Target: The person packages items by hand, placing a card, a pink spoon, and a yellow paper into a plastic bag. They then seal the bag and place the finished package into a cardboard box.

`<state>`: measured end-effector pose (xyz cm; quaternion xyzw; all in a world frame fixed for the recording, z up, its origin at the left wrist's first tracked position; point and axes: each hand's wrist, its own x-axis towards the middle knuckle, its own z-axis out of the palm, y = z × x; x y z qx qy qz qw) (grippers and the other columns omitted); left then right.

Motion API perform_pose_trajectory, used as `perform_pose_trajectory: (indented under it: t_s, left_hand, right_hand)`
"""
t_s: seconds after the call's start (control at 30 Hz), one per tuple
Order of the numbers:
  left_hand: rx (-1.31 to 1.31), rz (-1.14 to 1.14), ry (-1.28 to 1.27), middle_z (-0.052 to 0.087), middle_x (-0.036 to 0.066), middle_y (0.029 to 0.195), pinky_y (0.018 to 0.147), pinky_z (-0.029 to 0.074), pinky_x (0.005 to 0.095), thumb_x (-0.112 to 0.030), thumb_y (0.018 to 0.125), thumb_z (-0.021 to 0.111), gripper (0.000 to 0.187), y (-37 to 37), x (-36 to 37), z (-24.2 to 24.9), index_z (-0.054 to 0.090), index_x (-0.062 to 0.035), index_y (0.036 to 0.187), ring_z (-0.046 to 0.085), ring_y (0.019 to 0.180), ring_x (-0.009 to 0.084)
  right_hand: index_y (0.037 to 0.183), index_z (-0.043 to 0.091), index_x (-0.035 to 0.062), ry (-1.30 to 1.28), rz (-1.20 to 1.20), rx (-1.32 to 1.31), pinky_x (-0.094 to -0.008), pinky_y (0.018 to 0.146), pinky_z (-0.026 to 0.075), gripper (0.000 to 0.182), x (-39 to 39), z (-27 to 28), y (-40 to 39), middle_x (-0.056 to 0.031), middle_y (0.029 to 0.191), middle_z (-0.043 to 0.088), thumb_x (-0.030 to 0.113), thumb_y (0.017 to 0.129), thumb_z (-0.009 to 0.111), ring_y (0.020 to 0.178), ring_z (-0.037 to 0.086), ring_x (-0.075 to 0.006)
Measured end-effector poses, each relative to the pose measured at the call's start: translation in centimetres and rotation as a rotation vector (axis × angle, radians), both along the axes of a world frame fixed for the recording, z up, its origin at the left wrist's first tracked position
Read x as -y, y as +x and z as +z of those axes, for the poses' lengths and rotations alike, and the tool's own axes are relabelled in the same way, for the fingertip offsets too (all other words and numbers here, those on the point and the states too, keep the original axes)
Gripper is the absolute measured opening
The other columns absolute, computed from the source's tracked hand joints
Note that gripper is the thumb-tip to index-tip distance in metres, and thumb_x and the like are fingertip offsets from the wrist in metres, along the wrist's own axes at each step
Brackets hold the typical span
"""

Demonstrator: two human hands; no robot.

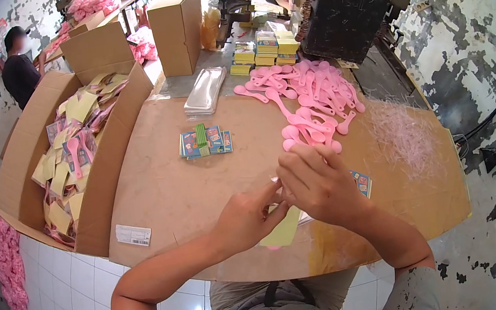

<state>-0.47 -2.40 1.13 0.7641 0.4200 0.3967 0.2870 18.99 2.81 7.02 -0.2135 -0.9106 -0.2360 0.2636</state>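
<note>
and here we are at the hands, close together over the near edge of the table: the left hand (246, 219) is half curled, thumb stretched out, with a yellow-green card (281, 230) in its grip, hanging tilted below the thumb. a small pink bit peeks out under the card's lower edge. right up against it, the right hand (316, 182) is bent well in, fingertips drawn together by the left fingers; a glint of something clear shows there, but i cannot tell what, if anything, the right one pinches. just beside the right wrist, a blue printed card (363, 183) lies partly hidden. beyond the fingers sprawls a big heap of pink spoons (318, 88), and to its right a tangle of pale, thin shreds (408, 142). over on the left, a stack of blue cards (215, 142) wears a green band, with clear plastic sleeves (206, 93) lying behind it. further back stand yellow-edged bundles (267, 48), near a black panel (339, 14). along the left side, an open carton (113, 166) brims with yellow cards and pink spoons in packets, and past it a person in dark clothes (20, 77) stands in the background.
</note>
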Motion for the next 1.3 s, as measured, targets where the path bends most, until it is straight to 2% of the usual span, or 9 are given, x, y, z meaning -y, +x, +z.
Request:
perform_pose_trajectory:
  t_s: [0.1, 0.23, 0.43, 0.73, 0.93, 1.1, 1.17, 1.23, 1.3]
  left_hand:
    - [-0.052, -0.058, 0.015, 0.081, 0.012, 0.096, 0.065, 0.061, 0.032, -0.009, 0.099, 0.07, 0.049, 0.2, -0.1, -0.1, 0.055, 0.0, 0.145, 0.078, 0.082, 0.0165]
    - [0.166, -0.127, -0.201, 0.081, 0.012, 0.096, 0.07, 0.061, 0.0303, -0.01, 0.101, 0.068, 0.05, 0.1, -0.3, -0.4, 0.054, -0.0035, 0.148, 0.077, 0.082, 0.0143]
    - [0.201, -0.123, -0.2, 0.081, 0.012, 0.095, 0.072, 0.06, 0.0294, -0.008, 0.1, 0.07, 0.051, 0.4, -0.2, -0.3, 0.053, 0.0003, 0.148, 0.077, 0.081, 0.0145]
    - [0.099, -0.084, -0.105, 0.08, 0.012, 0.096, 0.062, 0.061, 0.0343, -0.014, 0.098, 0.072, 0.056, 0.6, 0.0, -1.3, 0.052, -0.0017, 0.149, 0.075, 0.066, 0.0241]
    - [0.041, -0.122, -0.166, 0.081, 0.013, 0.1, 0.068, 0.06, 0.0301, -0.011, 0.1, 0.07, 0.055, 0.5, 0.0, -0.3, 0.05, 0.0023, 0.15, 0.077, 0.08, 0.0153]
    - [0.306, -0.144, -0.369, 0.081, 0.012, 0.105, 0.083, 0.058, 0.0296, -0.01, 0.104, 0.066, 0.054, 0.2, -0.2, 0.0, 0.046, 0.0007, 0.153, 0.072, 0.093, 0.0093]
    - [0.387, -0.149, -0.411, 0.08, 0.013, 0.108, 0.085, 0.058, 0.0292, -0.009, 0.104, 0.066, 0.054, 0.0, -0.4, 0.1, 0.045, -0.0012, 0.154, 0.071, 0.097, 0.0093]
    - [0.424, -0.147, -0.438, 0.079, 0.015, 0.112, 0.085, 0.06, 0.0289, -0.007, 0.104, 0.066, 0.055, 0.0, -0.3, 0.3, 0.045, -0.0039, 0.155, 0.071, 0.099, 0.0107]
    - [0.461, -0.158, -0.443, 0.078, 0.016, 0.112, 0.087, 0.06, 0.0287, -0.009, 0.104, 0.066, 0.052, 0.2, -0.3, -0.3, 0.048, -0.0024, 0.152, 0.072, 0.101, 0.0123]
  right_hand:
    - [0.098, 0.064, 0.0047, -0.138, -0.099, -0.153, -0.0434, 0.096, 0.046, 0.019, -1.1, 0.4, 0.6, -0.0097, 0.106, 0.063, 0.01, 0.081, 0.07, 0.103, 0.061, -0.026]
    - [0.099, 0.062, 0.0023, -0.767, 0.0, -0.396, -0.0431, 0.087, 0.049, 0.012, -2.2, 2.3, 5.2, -0.012, 0.102, 0.062, 0.002, 0.087, 0.063, 0.097, 0.062, -0.032]
    - [0.1, 0.069, 0.0072, -0.245, 0.062, -0.241, -0.0389, 0.086, 0.049, 0.017, 0.8, 0.0, 3.6, -0.0066, 0.102, 0.065, 0.011, 0.084, 0.075, 0.097, 0.065, -0.025]
    - [0.1, 0.069, 0.0077, 0.012, 0.012, -0.089, -0.0363, 0.085, 0.047, 0.027, 0.8, -2.0, 2.2, -0.0038, 0.102, 0.064, 0.014, 0.075, 0.078, 0.1, 0.063, -0.021]
    - [0.097, 0.068, 0.0077, -0.334, 0.003, -0.462, -0.0356, 0.078, 0.046, 0.022, -0.4, -1.5, 3.5, -0.0058, 0.097, 0.064, 0.004, 0.077, 0.076, 0.092, 0.062, -0.0201]
    - [0.093, 0.066, 0.0053, -1.313, 0.11, -0.816, -0.0262, 0.067, 0.044, 0.015, -1.8, 1.1, 15.6, -0.0035, 0.093, 0.064, 0.0, 0.082, 0.074, 0.078, 0.061, -0.0139]
    - [0.099, 0.066, 0.0044, -1.321, 0.468, -1.014, -0.021, 0.065, 0.044, 0.014, -4.8, 0.0, 23.9, -0.0032, 0.09, 0.063, 0.002, 0.086, 0.071, 0.073, 0.059, -0.0124]
    - [0.12, 0.066, 0.0018, -1.39, 0.509, -1.116, -0.0293, 0.079, 0.053, 0.03, -7.4, -1.2, 31.2, -0.011, 0.101, 0.07, 0.0, 0.09, 0.064, 0.087, 0.068, -0.0227]
    - [0.135, 0.059, 0.0031, -0.915, -0.441, -0.692, -0.0408, 0.094, 0.049, 0.043, -7.4, -4.3, 34.6, -0.0165, 0.117, 0.069, -0.003, 0.092, 0.059, 0.107, 0.065, -0.032]
